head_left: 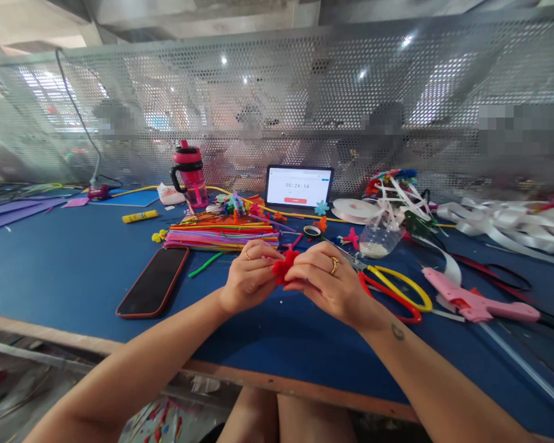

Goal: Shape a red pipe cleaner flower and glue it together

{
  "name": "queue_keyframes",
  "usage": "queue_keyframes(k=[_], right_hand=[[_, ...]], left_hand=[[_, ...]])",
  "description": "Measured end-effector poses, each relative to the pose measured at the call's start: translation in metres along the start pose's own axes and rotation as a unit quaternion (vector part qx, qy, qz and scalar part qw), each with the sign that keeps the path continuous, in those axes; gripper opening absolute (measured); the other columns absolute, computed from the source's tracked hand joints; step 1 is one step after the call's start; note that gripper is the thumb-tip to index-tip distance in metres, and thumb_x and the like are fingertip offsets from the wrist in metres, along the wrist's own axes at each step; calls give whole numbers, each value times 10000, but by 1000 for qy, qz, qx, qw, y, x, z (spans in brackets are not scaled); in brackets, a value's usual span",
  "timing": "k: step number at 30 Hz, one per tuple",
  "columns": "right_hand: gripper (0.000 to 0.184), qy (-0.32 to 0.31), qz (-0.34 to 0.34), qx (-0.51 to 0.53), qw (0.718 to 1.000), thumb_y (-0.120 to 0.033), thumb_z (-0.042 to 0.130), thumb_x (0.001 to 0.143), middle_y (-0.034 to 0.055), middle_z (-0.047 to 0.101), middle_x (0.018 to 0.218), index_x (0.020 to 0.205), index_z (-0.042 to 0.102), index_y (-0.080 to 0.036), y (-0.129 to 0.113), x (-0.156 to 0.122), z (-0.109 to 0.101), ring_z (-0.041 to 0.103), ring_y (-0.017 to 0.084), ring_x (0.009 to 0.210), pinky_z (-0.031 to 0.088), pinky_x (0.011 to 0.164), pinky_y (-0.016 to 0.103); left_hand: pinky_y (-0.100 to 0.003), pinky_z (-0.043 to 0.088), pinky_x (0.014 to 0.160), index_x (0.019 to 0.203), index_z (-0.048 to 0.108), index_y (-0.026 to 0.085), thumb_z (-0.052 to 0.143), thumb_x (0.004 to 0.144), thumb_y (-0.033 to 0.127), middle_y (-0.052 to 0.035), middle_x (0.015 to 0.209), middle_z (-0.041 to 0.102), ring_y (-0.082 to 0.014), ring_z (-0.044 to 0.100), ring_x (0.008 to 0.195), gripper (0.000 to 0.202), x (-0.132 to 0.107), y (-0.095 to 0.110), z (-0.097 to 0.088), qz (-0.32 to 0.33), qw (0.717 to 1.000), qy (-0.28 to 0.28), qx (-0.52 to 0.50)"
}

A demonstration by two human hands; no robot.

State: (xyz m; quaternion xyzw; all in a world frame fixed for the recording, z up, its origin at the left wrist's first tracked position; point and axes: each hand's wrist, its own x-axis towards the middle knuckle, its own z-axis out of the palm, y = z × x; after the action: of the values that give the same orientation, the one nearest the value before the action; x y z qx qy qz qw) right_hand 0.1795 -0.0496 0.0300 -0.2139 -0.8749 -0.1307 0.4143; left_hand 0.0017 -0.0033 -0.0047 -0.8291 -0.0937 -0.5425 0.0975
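Note:
My left hand (249,277) and my right hand (325,283) meet over the blue table, their fingers pinching a red pipe cleaner flower (282,267) between them. Part of the flower is hidden by my fingers. A loose green pipe cleaner (205,264) lies left of my left hand. Beyond my hands is a thick stack of multicoloured pipe cleaners (221,235). Right of my right hand rest scissors with red and yellow handles (392,295), and past them a pink glue gun (475,301).
A black phone (153,282) lies at the left. Farther back stand a tablet showing a timer (299,186), a pink bottle (191,175), a glass jar (381,231) and a white ribbon roll (355,210). Loose ribbon (508,224) lies right. A perforated metal screen (277,111) stands behind.

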Motion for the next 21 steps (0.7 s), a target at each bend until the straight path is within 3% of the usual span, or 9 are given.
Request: queue_keyframes(k=[21], right_hand=[[79,3,3,27,1000,-168,597,793,33,624,809,870,602,-185,2,1,-1,507,144,795,461,734,288]], left_hand=[[-364,490,781,729,582,173,580,770,134,-19,680,670,-157,627,796,56,-3,-2,2,-10,1000,3,-22]])
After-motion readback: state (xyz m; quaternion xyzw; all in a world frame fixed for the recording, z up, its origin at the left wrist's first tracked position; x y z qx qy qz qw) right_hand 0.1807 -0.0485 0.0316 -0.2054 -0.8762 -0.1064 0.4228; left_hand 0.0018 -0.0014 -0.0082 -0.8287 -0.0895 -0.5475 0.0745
